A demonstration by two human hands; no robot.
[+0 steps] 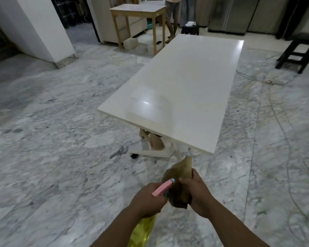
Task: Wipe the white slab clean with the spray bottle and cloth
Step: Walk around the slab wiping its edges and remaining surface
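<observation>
The white slab [178, 90] lies as a long glossy tabletop ahead of me, running away to the upper right. Below its near corner, my left hand [146, 200] grips a spray bottle [163, 188] with a pink head and blue nozzle; its yellow body hangs under my wrist. The nozzle points at a brown cloth [178, 182], which my right hand [196, 193] holds bunched up. Both hands are over the floor, short of the slab's near edge.
Marble floor all around. A wooden table [137, 9] stands at the back with a person [171, 24] beside it. A dark stool [300, 50] is at the right, and cables [275, 107] trail over the floor on the slab's right side.
</observation>
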